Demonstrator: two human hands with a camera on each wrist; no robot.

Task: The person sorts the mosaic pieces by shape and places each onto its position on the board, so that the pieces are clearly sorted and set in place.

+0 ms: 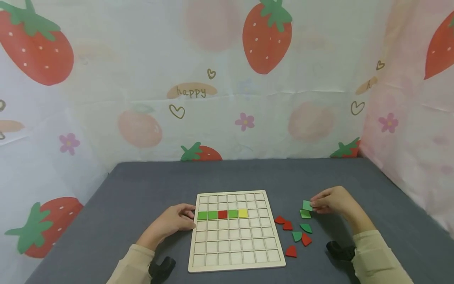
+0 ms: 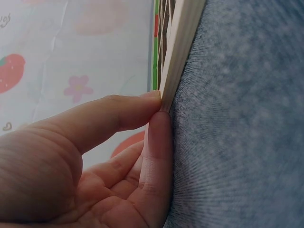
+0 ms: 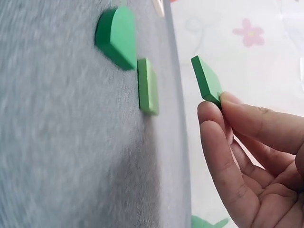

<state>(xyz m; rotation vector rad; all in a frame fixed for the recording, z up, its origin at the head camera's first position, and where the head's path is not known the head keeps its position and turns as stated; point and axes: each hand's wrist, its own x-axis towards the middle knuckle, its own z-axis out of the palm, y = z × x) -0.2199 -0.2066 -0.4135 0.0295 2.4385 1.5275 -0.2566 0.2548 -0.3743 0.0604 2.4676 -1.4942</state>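
Note:
A pale wooden grid board point(image 1: 237, 266) lies flat on the grey table. Green, red and yellow squares point(image 1: 222, 214) fill part of its third row from the back. My left hand point(image 1: 173, 219) holds the board's left edge between thumb and fingers, seen closely in the left wrist view. To the right of the board, my right hand point(image 1: 331, 202) pinches a green square tile point(image 3: 207, 80) between thumb and fingertips, raised off the table. Beneath it on the cloth lies a lighter green tile point(image 3: 148, 88), with a green quarter-round tile point(image 3: 118, 38) beside that.
Between the board and my right forearm are scattered red rounded tiles point(image 1: 291, 251) and another green rounded tile point(image 1: 297, 236). Dark wrist mounts point(image 1: 340, 251) jut out by both sleeves. A strawberry-print curtain point(image 1: 227, 98) hangs behind the grey tabletop point(image 1: 156, 177).

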